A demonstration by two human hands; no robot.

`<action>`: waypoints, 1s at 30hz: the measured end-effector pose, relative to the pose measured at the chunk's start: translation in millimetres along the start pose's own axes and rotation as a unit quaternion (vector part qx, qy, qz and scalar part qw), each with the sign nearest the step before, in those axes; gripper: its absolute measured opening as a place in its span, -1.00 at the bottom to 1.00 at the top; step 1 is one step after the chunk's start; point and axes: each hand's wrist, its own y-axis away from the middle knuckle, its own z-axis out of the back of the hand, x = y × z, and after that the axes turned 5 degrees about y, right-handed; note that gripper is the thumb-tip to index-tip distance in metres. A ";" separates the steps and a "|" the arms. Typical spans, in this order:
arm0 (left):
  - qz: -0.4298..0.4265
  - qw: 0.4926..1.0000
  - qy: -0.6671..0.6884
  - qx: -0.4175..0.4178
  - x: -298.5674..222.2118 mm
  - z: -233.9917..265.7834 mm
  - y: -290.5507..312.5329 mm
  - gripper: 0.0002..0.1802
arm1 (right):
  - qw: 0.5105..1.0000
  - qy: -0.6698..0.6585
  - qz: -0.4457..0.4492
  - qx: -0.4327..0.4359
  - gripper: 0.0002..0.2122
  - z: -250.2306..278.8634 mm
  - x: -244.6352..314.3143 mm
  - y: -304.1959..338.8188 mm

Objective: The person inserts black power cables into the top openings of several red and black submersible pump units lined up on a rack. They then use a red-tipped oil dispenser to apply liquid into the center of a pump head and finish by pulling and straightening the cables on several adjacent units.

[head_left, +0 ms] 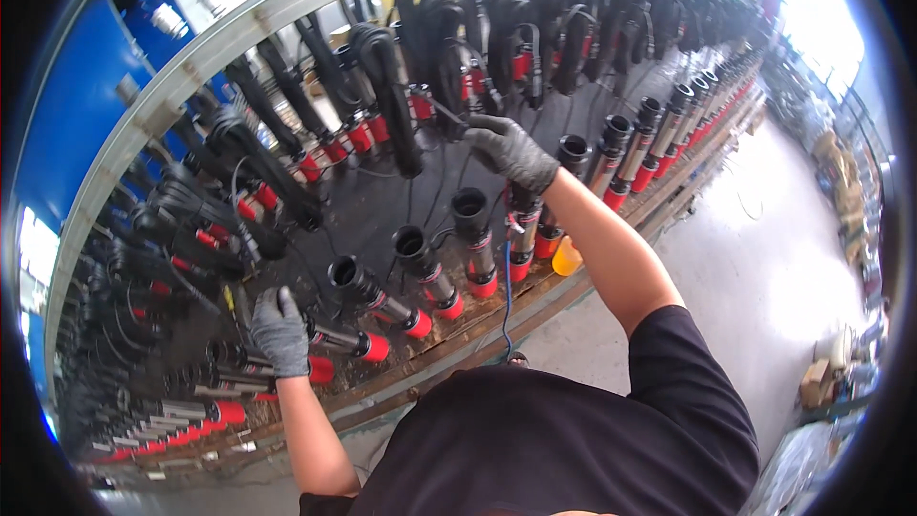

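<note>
My right hand, in a grey glove, reaches over the bench with its fingers pinched on a thin black cable. That cable runs left toward a hanging coil of thick black cable. Just below my right wrist stands a steel tubular pump with a red end, partly hidden by the forearm. My left hand, also gloved in grey, is low at the left with its fingers curled; what they hold, if anything, is hidden. Beside it are a yellow-handled tool and a leaning pump with a red end.
Several more pumps line the bench's front edge, curving away on both sides. Bundled black cables hang behind them under a metal rail. A yellow cup-like object and a blue cord are near the edge. Grey floor lies right.
</note>
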 end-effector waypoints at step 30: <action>-0.098 0.980 0.173 0.008 -33.4 56.0 86.4 -0.87 | 0.972 0.234 0.010 -0.024 -0.56 106.3 -80.9 -28.0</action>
